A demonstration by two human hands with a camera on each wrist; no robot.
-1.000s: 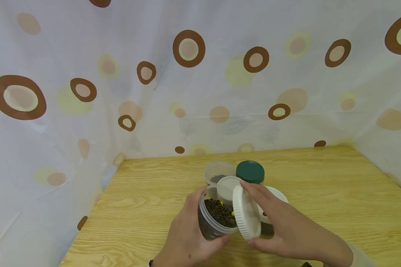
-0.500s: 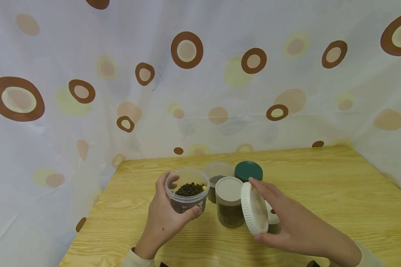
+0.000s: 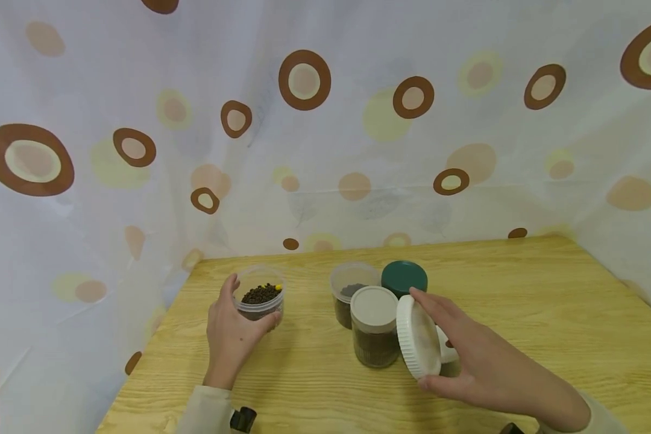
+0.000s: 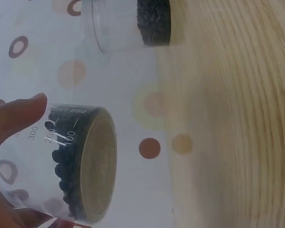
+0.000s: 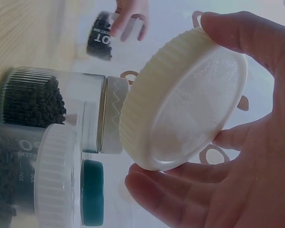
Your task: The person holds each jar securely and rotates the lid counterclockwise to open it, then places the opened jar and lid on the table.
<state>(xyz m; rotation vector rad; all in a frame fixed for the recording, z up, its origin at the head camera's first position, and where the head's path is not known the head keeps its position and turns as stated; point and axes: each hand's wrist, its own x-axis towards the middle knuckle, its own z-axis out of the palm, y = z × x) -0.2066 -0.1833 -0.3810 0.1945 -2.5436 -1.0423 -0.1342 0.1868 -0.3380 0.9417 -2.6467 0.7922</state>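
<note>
My left hand [image 3: 229,340] grips a clear plastic jar [image 3: 257,307] by its side, thumb in front and fingers behind. Dark brown pellets and a few yellow bits lie in this lidless jar. From the left wrist, the jar's base [image 4: 99,166] shows, raised off the tabletop, and measuring marks run along the wall. On the right, my other hand [image 3: 488,361] pinches a white ribbed screw lid [image 3: 420,337] by its rim, tipped on edge. The lid's inner face [image 5: 194,109] is turned towards the right palm.
A jar with a beige lid [image 3: 374,307], a lidless clear jar of dark grains [image 3: 349,310] and a green-lidded jar [image 3: 405,277] cluster mid-table. Another white-lidded jar [image 5: 59,175] is partly hidden behind my right hand. Patterned sheeting [image 3: 325,144] hangs behind the wooden table [image 3: 521,289].
My left hand has carried the pellet jar leftward and away from the other jars, levelling it from a tilt. The right hand has drifted slightly right with the lid still held.
</note>
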